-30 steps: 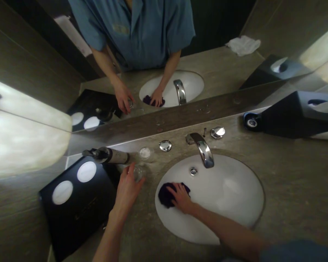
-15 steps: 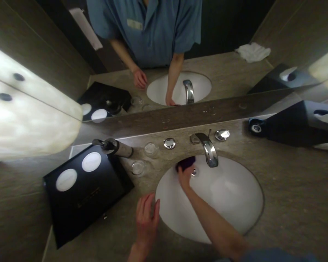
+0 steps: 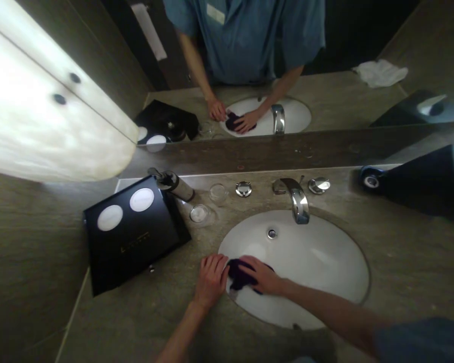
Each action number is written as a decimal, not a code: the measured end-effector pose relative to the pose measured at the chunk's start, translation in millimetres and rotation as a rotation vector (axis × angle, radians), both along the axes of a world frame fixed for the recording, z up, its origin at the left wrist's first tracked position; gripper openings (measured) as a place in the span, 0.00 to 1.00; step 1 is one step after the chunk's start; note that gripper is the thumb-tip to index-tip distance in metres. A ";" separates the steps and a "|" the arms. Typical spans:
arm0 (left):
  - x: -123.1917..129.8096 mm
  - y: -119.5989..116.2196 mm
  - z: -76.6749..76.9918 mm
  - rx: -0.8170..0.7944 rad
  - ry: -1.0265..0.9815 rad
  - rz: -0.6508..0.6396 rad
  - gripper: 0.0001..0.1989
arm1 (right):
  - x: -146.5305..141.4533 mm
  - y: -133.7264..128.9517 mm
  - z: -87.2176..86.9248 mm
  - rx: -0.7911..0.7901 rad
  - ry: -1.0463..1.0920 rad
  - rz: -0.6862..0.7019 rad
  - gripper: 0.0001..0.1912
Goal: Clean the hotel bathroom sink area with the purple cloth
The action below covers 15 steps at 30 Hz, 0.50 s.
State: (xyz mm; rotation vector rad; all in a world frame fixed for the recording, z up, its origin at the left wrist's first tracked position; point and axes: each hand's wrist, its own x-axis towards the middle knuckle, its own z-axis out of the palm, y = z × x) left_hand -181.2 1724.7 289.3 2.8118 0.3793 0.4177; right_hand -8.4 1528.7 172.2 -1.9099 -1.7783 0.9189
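My right hand (image 3: 264, 276) presses a dark purple cloth (image 3: 237, 272) against the left inner wall of the white oval sink (image 3: 325, 262), its fingers spread over the cloth. My left hand (image 3: 211, 280) lies on the counter at the sink's left rim, fingers slightly bent, thumb close to the cloth's edge. Whether the thumb touches the cloth I cannot tell. Nothing shows in the left hand. A chrome faucet (image 3: 299, 204) arches over the back of the basin, and the metal drain (image 3: 272, 233) is visible behind the cloth.
Left of the sink sit a black box (image 3: 136, 252) with white discs, a pump bottle (image 3: 177, 185) and two glasses (image 3: 199, 214). Round chrome handles (image 3: 243, 189) flank the faucet. A black tissue box (image 3: 427, 181) stands at right. The mirror (image 3: 249, 65) reflects a blue shirt.
My right hand has brought the purple cloth from the back left of the basin forward to its left side, near my left hand. The view has shifted a little.
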 end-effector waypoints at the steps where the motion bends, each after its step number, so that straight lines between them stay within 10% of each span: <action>1: 0.2 -0.7 0.3 0.006 0.010 -0.004 0.10 | 10.1 27.5 -1.5 0.003 -0.114 0.053 0.33; 4: -0.1 -0.7 -0.3 0.005 0.035 0.004 0.11 | 84.1 50.9 5.6 -0.017 -0.196 -0.007 0.30; 8: -0.9 1.2 -3.5 -0.030 0.070 0.019 0.12 | 144.1 -40.5 28.5 -0.248 -0.472 -0.443 0.36; 12: 0.4 3.3 -5.8 -0.059 0.132 0.020 0.14 | 30.6 -43.2 48.4 -0.559 -0.384 -1.028 0.41; 15: 2.0 3.1 -6.3 -0.065 0.128 0.028 0.15 | -62.8 19.1 46.7 -0.482 0.001 -0.750 0.45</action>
